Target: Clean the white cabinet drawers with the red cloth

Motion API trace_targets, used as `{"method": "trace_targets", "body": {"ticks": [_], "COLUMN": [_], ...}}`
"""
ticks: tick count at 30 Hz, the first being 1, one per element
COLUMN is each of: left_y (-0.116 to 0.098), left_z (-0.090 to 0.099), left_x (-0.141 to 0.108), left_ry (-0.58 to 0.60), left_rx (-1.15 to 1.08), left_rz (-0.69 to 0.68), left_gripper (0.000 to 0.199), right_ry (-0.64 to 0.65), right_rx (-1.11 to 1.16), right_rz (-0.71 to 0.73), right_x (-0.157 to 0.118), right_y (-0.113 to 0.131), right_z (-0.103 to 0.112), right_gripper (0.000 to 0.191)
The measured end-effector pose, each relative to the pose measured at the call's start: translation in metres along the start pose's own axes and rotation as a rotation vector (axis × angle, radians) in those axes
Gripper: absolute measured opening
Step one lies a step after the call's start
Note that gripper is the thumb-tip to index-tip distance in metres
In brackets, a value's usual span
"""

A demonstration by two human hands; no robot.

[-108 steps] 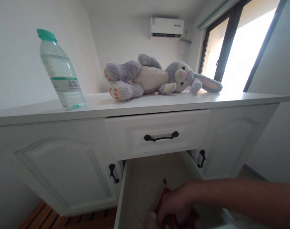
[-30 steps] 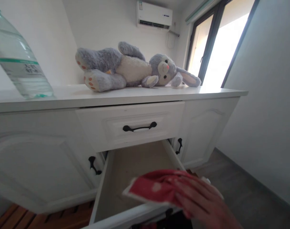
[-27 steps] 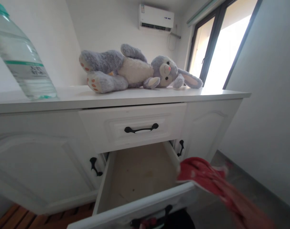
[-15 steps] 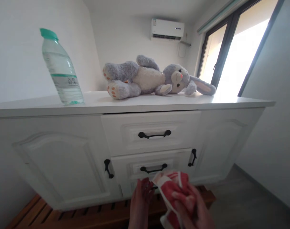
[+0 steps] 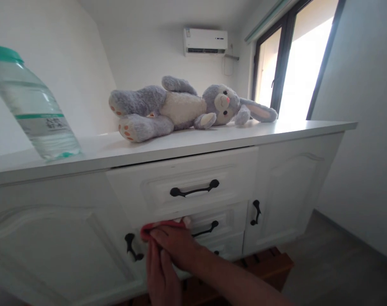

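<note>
A red and white cloth [image 5: 148,231] lies bunched against the left part of the middle drawer front [image 5: 227,212], left of that drawer's black handle [image 5: 206,228]. My right hand [image 5: 177,245] is closed over the cloth and presses it on the drawer; the hand covers most of it. Just below, my left hand [image 5: 161,272] points upward with its fingers stretched out, close under the cloth and the right hand. Whether its fingertips touch the cloth is hidden. The black handle of the left door [image 5: 134,246] is just left of both hands.
On the white cabinet top [image 5: 100,155] stand a water bottle [image 5: 37,110] with a green cap, at left, and a grey plush rabbit [image 5: 180,108] lying on its side. The upper drawer handle [image 5: 195,188] sits above my hands. A slatted wooden bench [image 5: 269,272] is below.
My right hand has moved left and up with the cloth, from in front of the lower drawers onto the middle drawer's front. My left hand has shifted left. The view has turned right and tilted.
</note>
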State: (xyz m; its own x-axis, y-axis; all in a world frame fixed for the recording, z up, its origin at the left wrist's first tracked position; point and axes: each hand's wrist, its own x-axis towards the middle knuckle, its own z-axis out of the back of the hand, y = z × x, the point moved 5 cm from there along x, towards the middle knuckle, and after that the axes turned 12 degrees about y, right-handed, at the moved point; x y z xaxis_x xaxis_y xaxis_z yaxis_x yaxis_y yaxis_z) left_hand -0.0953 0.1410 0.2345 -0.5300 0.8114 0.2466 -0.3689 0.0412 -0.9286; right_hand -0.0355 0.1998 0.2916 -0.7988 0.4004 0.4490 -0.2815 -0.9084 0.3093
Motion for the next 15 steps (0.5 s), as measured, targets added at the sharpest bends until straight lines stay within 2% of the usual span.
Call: {"method": "trace_targets", "body": {"ticks": [3,6,9,11,12,15], "left_y": [-0.019,-0.055,-0.087,-0.089,-0.083,-0.041], "left_z": [-0.058,-0.117,-0.159,-0.174,-0.18,-0.19], "left_x": [-0.024,-0.048,-0.06,-0.064,-0.066,-0.075], "left_ry": [0.247,0.569,0.798,0.85,0.861,0.876], "left_rx": [0.012,-0.024,-0.105,-0.145,-0.157,-0.181], "left_rz": [-0.046,-0.144,-0.215,-0.221,-0.2,-0.066], "left_gripper": [0.077,0.067,0.065,0.066,0.066,0.069], "right_ry": [-0.075,-0.241,-0.426,-0.475,-0.465,-0.338], "right_rx": [0.198,0.258,0.224,0.173,0.153,0.15], "right_rz": [-0.146,-0.314,-0.464,-0.535,-0.557,-0.562], "right_x": [-0.058,-0.123,-0.177,-0.204,-0.214,-0.232], "right_y": [-0.03,-0.069,-0.106,-0.124,-0.131,-0.143], "right_z": [0.042,0.083,0.106,0.1,0.091,0.048], "right_gripper": [0.035,0.032,0.03,0.03,0.03,0.029]}}
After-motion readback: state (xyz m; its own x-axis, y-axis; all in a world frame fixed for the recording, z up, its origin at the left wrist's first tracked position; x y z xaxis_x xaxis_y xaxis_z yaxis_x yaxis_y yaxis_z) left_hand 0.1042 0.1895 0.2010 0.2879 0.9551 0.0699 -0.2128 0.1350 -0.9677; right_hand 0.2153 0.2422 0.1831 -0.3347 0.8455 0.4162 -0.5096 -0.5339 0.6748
